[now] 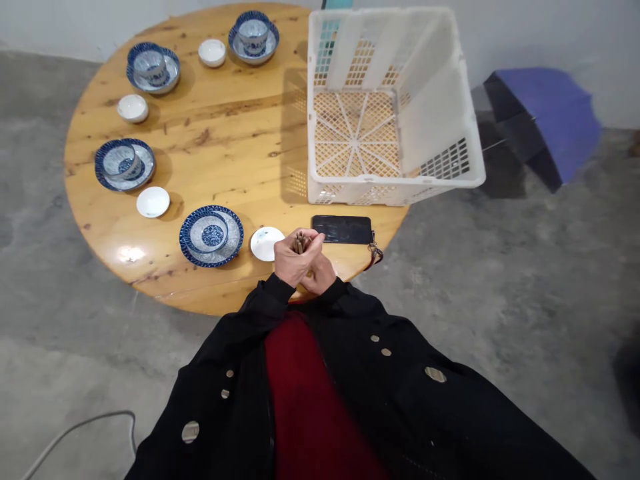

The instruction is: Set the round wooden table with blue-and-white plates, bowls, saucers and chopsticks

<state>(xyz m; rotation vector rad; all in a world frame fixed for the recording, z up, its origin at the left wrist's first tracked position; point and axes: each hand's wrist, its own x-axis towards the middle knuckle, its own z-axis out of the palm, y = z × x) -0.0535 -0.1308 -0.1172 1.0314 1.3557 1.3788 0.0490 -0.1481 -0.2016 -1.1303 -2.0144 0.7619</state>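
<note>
My left hand (291,262) is closed around a bundle of chopsticks (300,243), whose brown ends point up toward me. Just below and to the right, my right hand (321,273) is closed against the lower part of the bundle, its fingers partly hidden behind the left hand. Both hands are above the near edge of the round wooden table (225,167). A small white bowl (266,243) stands immediately left of my left hand. Further left sits a blue-and-white plate (235,250) with a bowl (210,233) on it. Beyond my hands lies a black phone (343,229) with a strap.
A large white plastic crate (397,180) stands on the table's right side. More blue-and-white plates (145,157) with bowls, alternating with small white bowls (153,202), line the left and far rim. An open purple umbrella (560,120) is on the floor at right; a cable (95,419) lies lower left.
</note>
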